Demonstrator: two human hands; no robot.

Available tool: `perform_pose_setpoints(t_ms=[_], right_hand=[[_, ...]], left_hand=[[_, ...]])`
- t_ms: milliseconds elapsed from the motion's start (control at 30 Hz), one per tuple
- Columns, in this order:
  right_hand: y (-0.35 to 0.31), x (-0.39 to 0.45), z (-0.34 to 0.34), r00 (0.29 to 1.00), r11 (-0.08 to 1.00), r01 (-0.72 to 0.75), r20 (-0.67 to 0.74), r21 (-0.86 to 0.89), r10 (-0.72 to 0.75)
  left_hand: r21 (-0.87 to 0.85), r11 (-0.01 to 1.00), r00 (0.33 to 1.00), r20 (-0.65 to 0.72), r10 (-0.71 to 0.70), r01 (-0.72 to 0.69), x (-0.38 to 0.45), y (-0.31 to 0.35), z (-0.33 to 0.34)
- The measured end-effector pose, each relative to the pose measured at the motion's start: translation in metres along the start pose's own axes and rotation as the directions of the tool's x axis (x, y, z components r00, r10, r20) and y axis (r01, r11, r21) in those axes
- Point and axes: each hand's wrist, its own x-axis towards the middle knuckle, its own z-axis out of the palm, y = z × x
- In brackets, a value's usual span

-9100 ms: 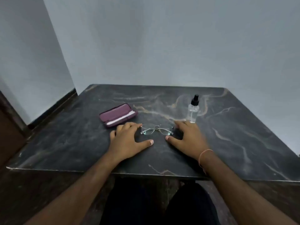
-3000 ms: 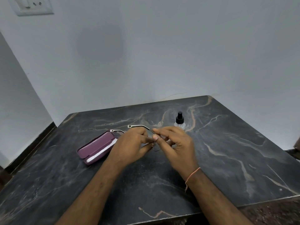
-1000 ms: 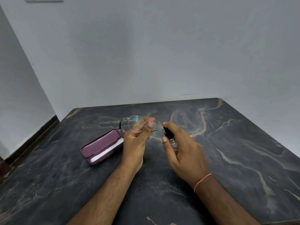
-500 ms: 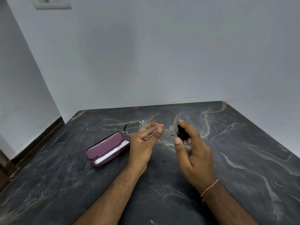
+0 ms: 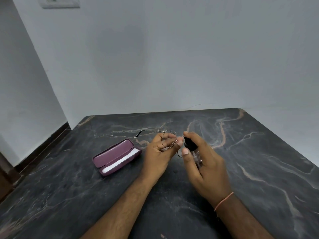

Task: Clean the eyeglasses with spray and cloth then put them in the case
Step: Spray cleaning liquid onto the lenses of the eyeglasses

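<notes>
While the case [image 5: 117, 156] lies open on the left of the dark marble counter [image 5: 259, 169], with a white strip that looks like the cloth [image 5: 119, 163] tucked along its near edge, the person is plainly at the spraying step. Just right of the case, the left hand [image 5: 160, 156] holds the eyeglasses [image 5: 168, 139] up off the counter, fingers and thumb pinched round the rim of 1 lens, with 1 temple arm sticking out leftward over the stone. Close beside it, the right hand [image 5: 205, 166] is wrapped round the spray bottle [image 5: 190, 145], its fingers curled about the clear body and the forefinger lying over the black cap, which sits right next to the lens. Whether any mist has left the nozzle I cannot tell.

I judge the task to be in its early part: nothing has been wiped and nothing has been put away. The next move calls for a press on the cap with the nozzle aimed at the lenses, then setting the bottle down to free a hand for the cloth. The thin wire frame wants a light pinch.

By count: 1 case, 1 cloth, 1 pair of eyeglasses, 1 spray bottle, 2 hands. A thin orange thread [image 5: 224, 200] circles the right wrist.
</notes>
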Motion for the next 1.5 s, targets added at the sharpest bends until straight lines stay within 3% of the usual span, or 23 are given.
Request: perform_pose_setpoints(t_ms=[1167, 1367, 1433, 1500], right_hand=[[0.006, -0.001, 0.002, 0.998, 0.995, -0.057, -0.018, 0.078, 0.059], [0.008, -0.001, 0.002, 0.994, 0.99, -0.094, -0.05, 0.102, 0.099], [0.006, 0.001, 0.002, 0.989, 0.982, -0.114, -0.076, 0.148, 0.126], [0.004, 0.003, 0.001, 0.974, 0.954, -0.166, -0.112, 0.249, 0.199]], left_hand=[[-0.022, 0.999, 0.999, -0.018, -0.037, 0.036, 0.003, -0.005, 0.001], [0.076, 0.997, 1.0, 0.001, 0.025, -0.025, 0.003, -0.005, -0.003], [0.208, 0.971, 0.993, 0.008, 0.116, -0.115, 0.004, -0.006, -0.005], [0.419, 0.876, 0.967, 0.023, 0.253, -0.239, 0.006, -0.008, -0.009]])
